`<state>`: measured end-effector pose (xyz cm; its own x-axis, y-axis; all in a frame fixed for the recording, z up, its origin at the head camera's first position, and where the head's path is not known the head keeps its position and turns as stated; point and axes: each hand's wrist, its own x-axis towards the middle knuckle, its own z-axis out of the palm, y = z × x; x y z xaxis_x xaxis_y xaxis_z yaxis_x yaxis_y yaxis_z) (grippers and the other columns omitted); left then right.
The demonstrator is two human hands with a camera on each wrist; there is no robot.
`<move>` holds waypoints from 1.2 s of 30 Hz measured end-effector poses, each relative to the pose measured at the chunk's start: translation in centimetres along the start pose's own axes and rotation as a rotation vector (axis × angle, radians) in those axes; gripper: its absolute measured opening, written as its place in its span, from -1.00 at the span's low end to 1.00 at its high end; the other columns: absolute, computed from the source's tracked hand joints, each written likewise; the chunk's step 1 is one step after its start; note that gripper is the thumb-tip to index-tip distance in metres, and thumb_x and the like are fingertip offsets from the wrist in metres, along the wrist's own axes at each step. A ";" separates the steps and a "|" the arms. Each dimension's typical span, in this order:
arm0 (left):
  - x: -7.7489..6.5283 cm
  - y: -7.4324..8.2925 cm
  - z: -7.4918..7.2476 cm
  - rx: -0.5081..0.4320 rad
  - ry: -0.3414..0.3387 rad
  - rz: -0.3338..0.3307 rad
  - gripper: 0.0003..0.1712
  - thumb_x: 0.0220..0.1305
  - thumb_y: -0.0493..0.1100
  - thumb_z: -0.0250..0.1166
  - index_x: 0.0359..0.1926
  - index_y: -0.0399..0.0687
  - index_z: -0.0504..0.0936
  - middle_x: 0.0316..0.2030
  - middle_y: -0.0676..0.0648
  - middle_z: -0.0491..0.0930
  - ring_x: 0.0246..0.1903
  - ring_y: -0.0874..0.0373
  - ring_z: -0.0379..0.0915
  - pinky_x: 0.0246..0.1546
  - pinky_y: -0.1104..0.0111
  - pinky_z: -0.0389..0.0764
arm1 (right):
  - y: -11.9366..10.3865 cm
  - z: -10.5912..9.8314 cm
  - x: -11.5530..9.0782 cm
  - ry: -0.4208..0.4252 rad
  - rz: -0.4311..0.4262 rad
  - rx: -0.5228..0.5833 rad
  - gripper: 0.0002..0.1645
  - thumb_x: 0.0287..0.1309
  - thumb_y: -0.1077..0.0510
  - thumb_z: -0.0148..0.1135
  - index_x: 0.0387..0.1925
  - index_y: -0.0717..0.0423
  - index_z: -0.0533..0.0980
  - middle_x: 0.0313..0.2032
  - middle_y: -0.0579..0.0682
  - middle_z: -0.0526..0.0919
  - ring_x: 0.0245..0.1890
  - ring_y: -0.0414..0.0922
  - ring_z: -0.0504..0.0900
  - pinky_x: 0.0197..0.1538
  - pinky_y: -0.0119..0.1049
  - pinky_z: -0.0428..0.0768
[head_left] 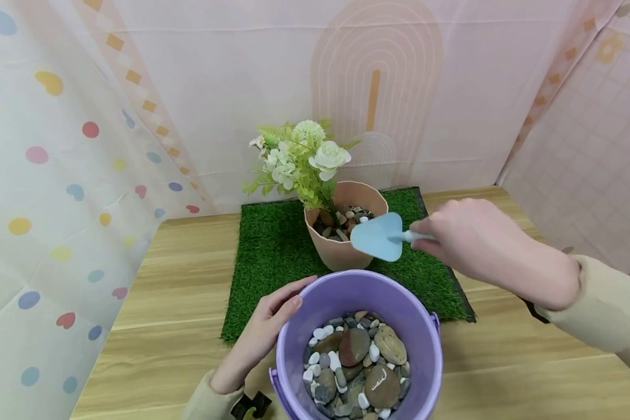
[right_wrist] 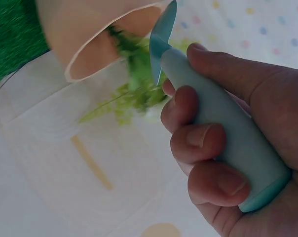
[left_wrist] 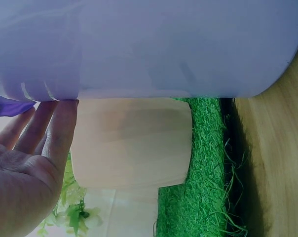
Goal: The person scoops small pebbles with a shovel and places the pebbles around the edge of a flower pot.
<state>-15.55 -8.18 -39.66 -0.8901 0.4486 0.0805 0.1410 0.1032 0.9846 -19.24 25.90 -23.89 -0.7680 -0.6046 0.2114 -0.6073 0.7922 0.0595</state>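
Observation:
My right hand (head_left: 464,239) grips the pale handle (right_wrist: 223,123) of a small light-blue trowel (head_left: 380,236). The trowel's blade overlaps the front right rim of a terracotta-coloured flowerpot (head_left: 341,254) in the head view; no stones show on it. Pebbles and a bunch of white artificial flowers (head_left: 304,157) with green leaves fill the pot. Nearer to me stands a purple bucket (head_left: 425,350), with white, grey and brown stones (head_left: 354,347) at its bottom. Beside it, my left hand (head_left: 265,324) rests on the bucket's left side, fingers fairly straight against its outer wall, thumb at the rim.
The pot stands on a green artificial-grass mat (head_left: 262,280) over a wooden tabletop (head_left: 189,326). Behind hangs a pale patterned cloth (head_left: 231,87), with a dotted cloth (head_left: 58,175) at the left. Part of the bucket covers the mat's front edge.

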 end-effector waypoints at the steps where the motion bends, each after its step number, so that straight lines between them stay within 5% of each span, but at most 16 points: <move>1: 0.0 0.0 0.0 0.002 0.000 0.002 -0.48 0.69 -0.16 -0.03 0.52 -0.21 0.40 0.42 -0.39 0.48 0.14 0.43 0.65 0.08 0.40 0.75 | -0.3 0.0 -0.3 0.002 -0.012 -0.001 -0.78 0.21 0.04 0.53 -0.50 -0.14 0.64 -0.66 -0.21 0.52 -0.65 -0.26 0.40 -0.60 -0.24 0.41; 14: 0.1 0.1 -0.1 0.012 0.009 0.003 -0.48 0.68 -0.15 -0.01 0.51 -0.23 0.41 0.45 -0.34 0.46 0.20 0.47 0.59 0.16 0.45 0.68 | -3.7 1.8 -2.9 -0.070 -0.170 0.004 -0.88 0.16 -0.09 0.55 -0.36 -0.36 0.69 -0.60 -0.31 0.52 -0.62 -0.38 0.40 -0.59 -0.35 0.45; 22: 0.2 0.1 -0.1 0.006 0.002 0.008 -0.49 0.68 -0.15 -0.02 0.52 -0.16 0.42 0.45 -0.34 0.47 0.22 0.48 0.58 0.18 0.45 0.68 | -5.1 3.1 -3.3 -0.138 -0.238 -0.003 -0.72 0.16 -0.10 0.54 -0.52 -0.29 0.57 -0.61 -0.29 0.51 -0.62 -0.33 0.44 -0.58 -0.34 0.46; 29: 0.2 0.1 -0.1 -0.021 -0.005 0.002 -0.48 0.68 -0.15 -0.02 0.52 -0.20 0.40 0.44 -0.38 0.45 0.18 0.46 0.62 0.11 0.42 0.73 | -7.0 4.0 -3.0 -0.226 -0.384 -0.024 -0.66 0.22 -0.17 0.47 -0.60 -0.30 0.57 -0.68 -0.36 0.51 -0.66 -0.34 0.40 -0.56 -0.32 0.48; 36: 0.0 0.1 -0.1 -0.021 -0.011 0.000 -0.48 0.69 -0.15 -0.03 0.53 -0.18 0.40 0.46 -0.37 0.44 0.19 0.46 0.61 0.13 0.44 0.71 | -8.7 4.6 -2.8 -0.215 -0.462 -0.099 -0.61 0.06 -0.04 0.54 -0.74 -0.30 0.54 -0.66 -0.34 0.61 -0.67 -0.33 0.39 -0.56 -0.37 0.42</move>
<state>-15.59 -8.24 -39.58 -0.8853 0.4582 0.0791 0.1318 0.0843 0.9877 -12.76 20.31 -29.46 -0.4548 -0.8883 -0.0633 -0.8789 0.4362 0.1932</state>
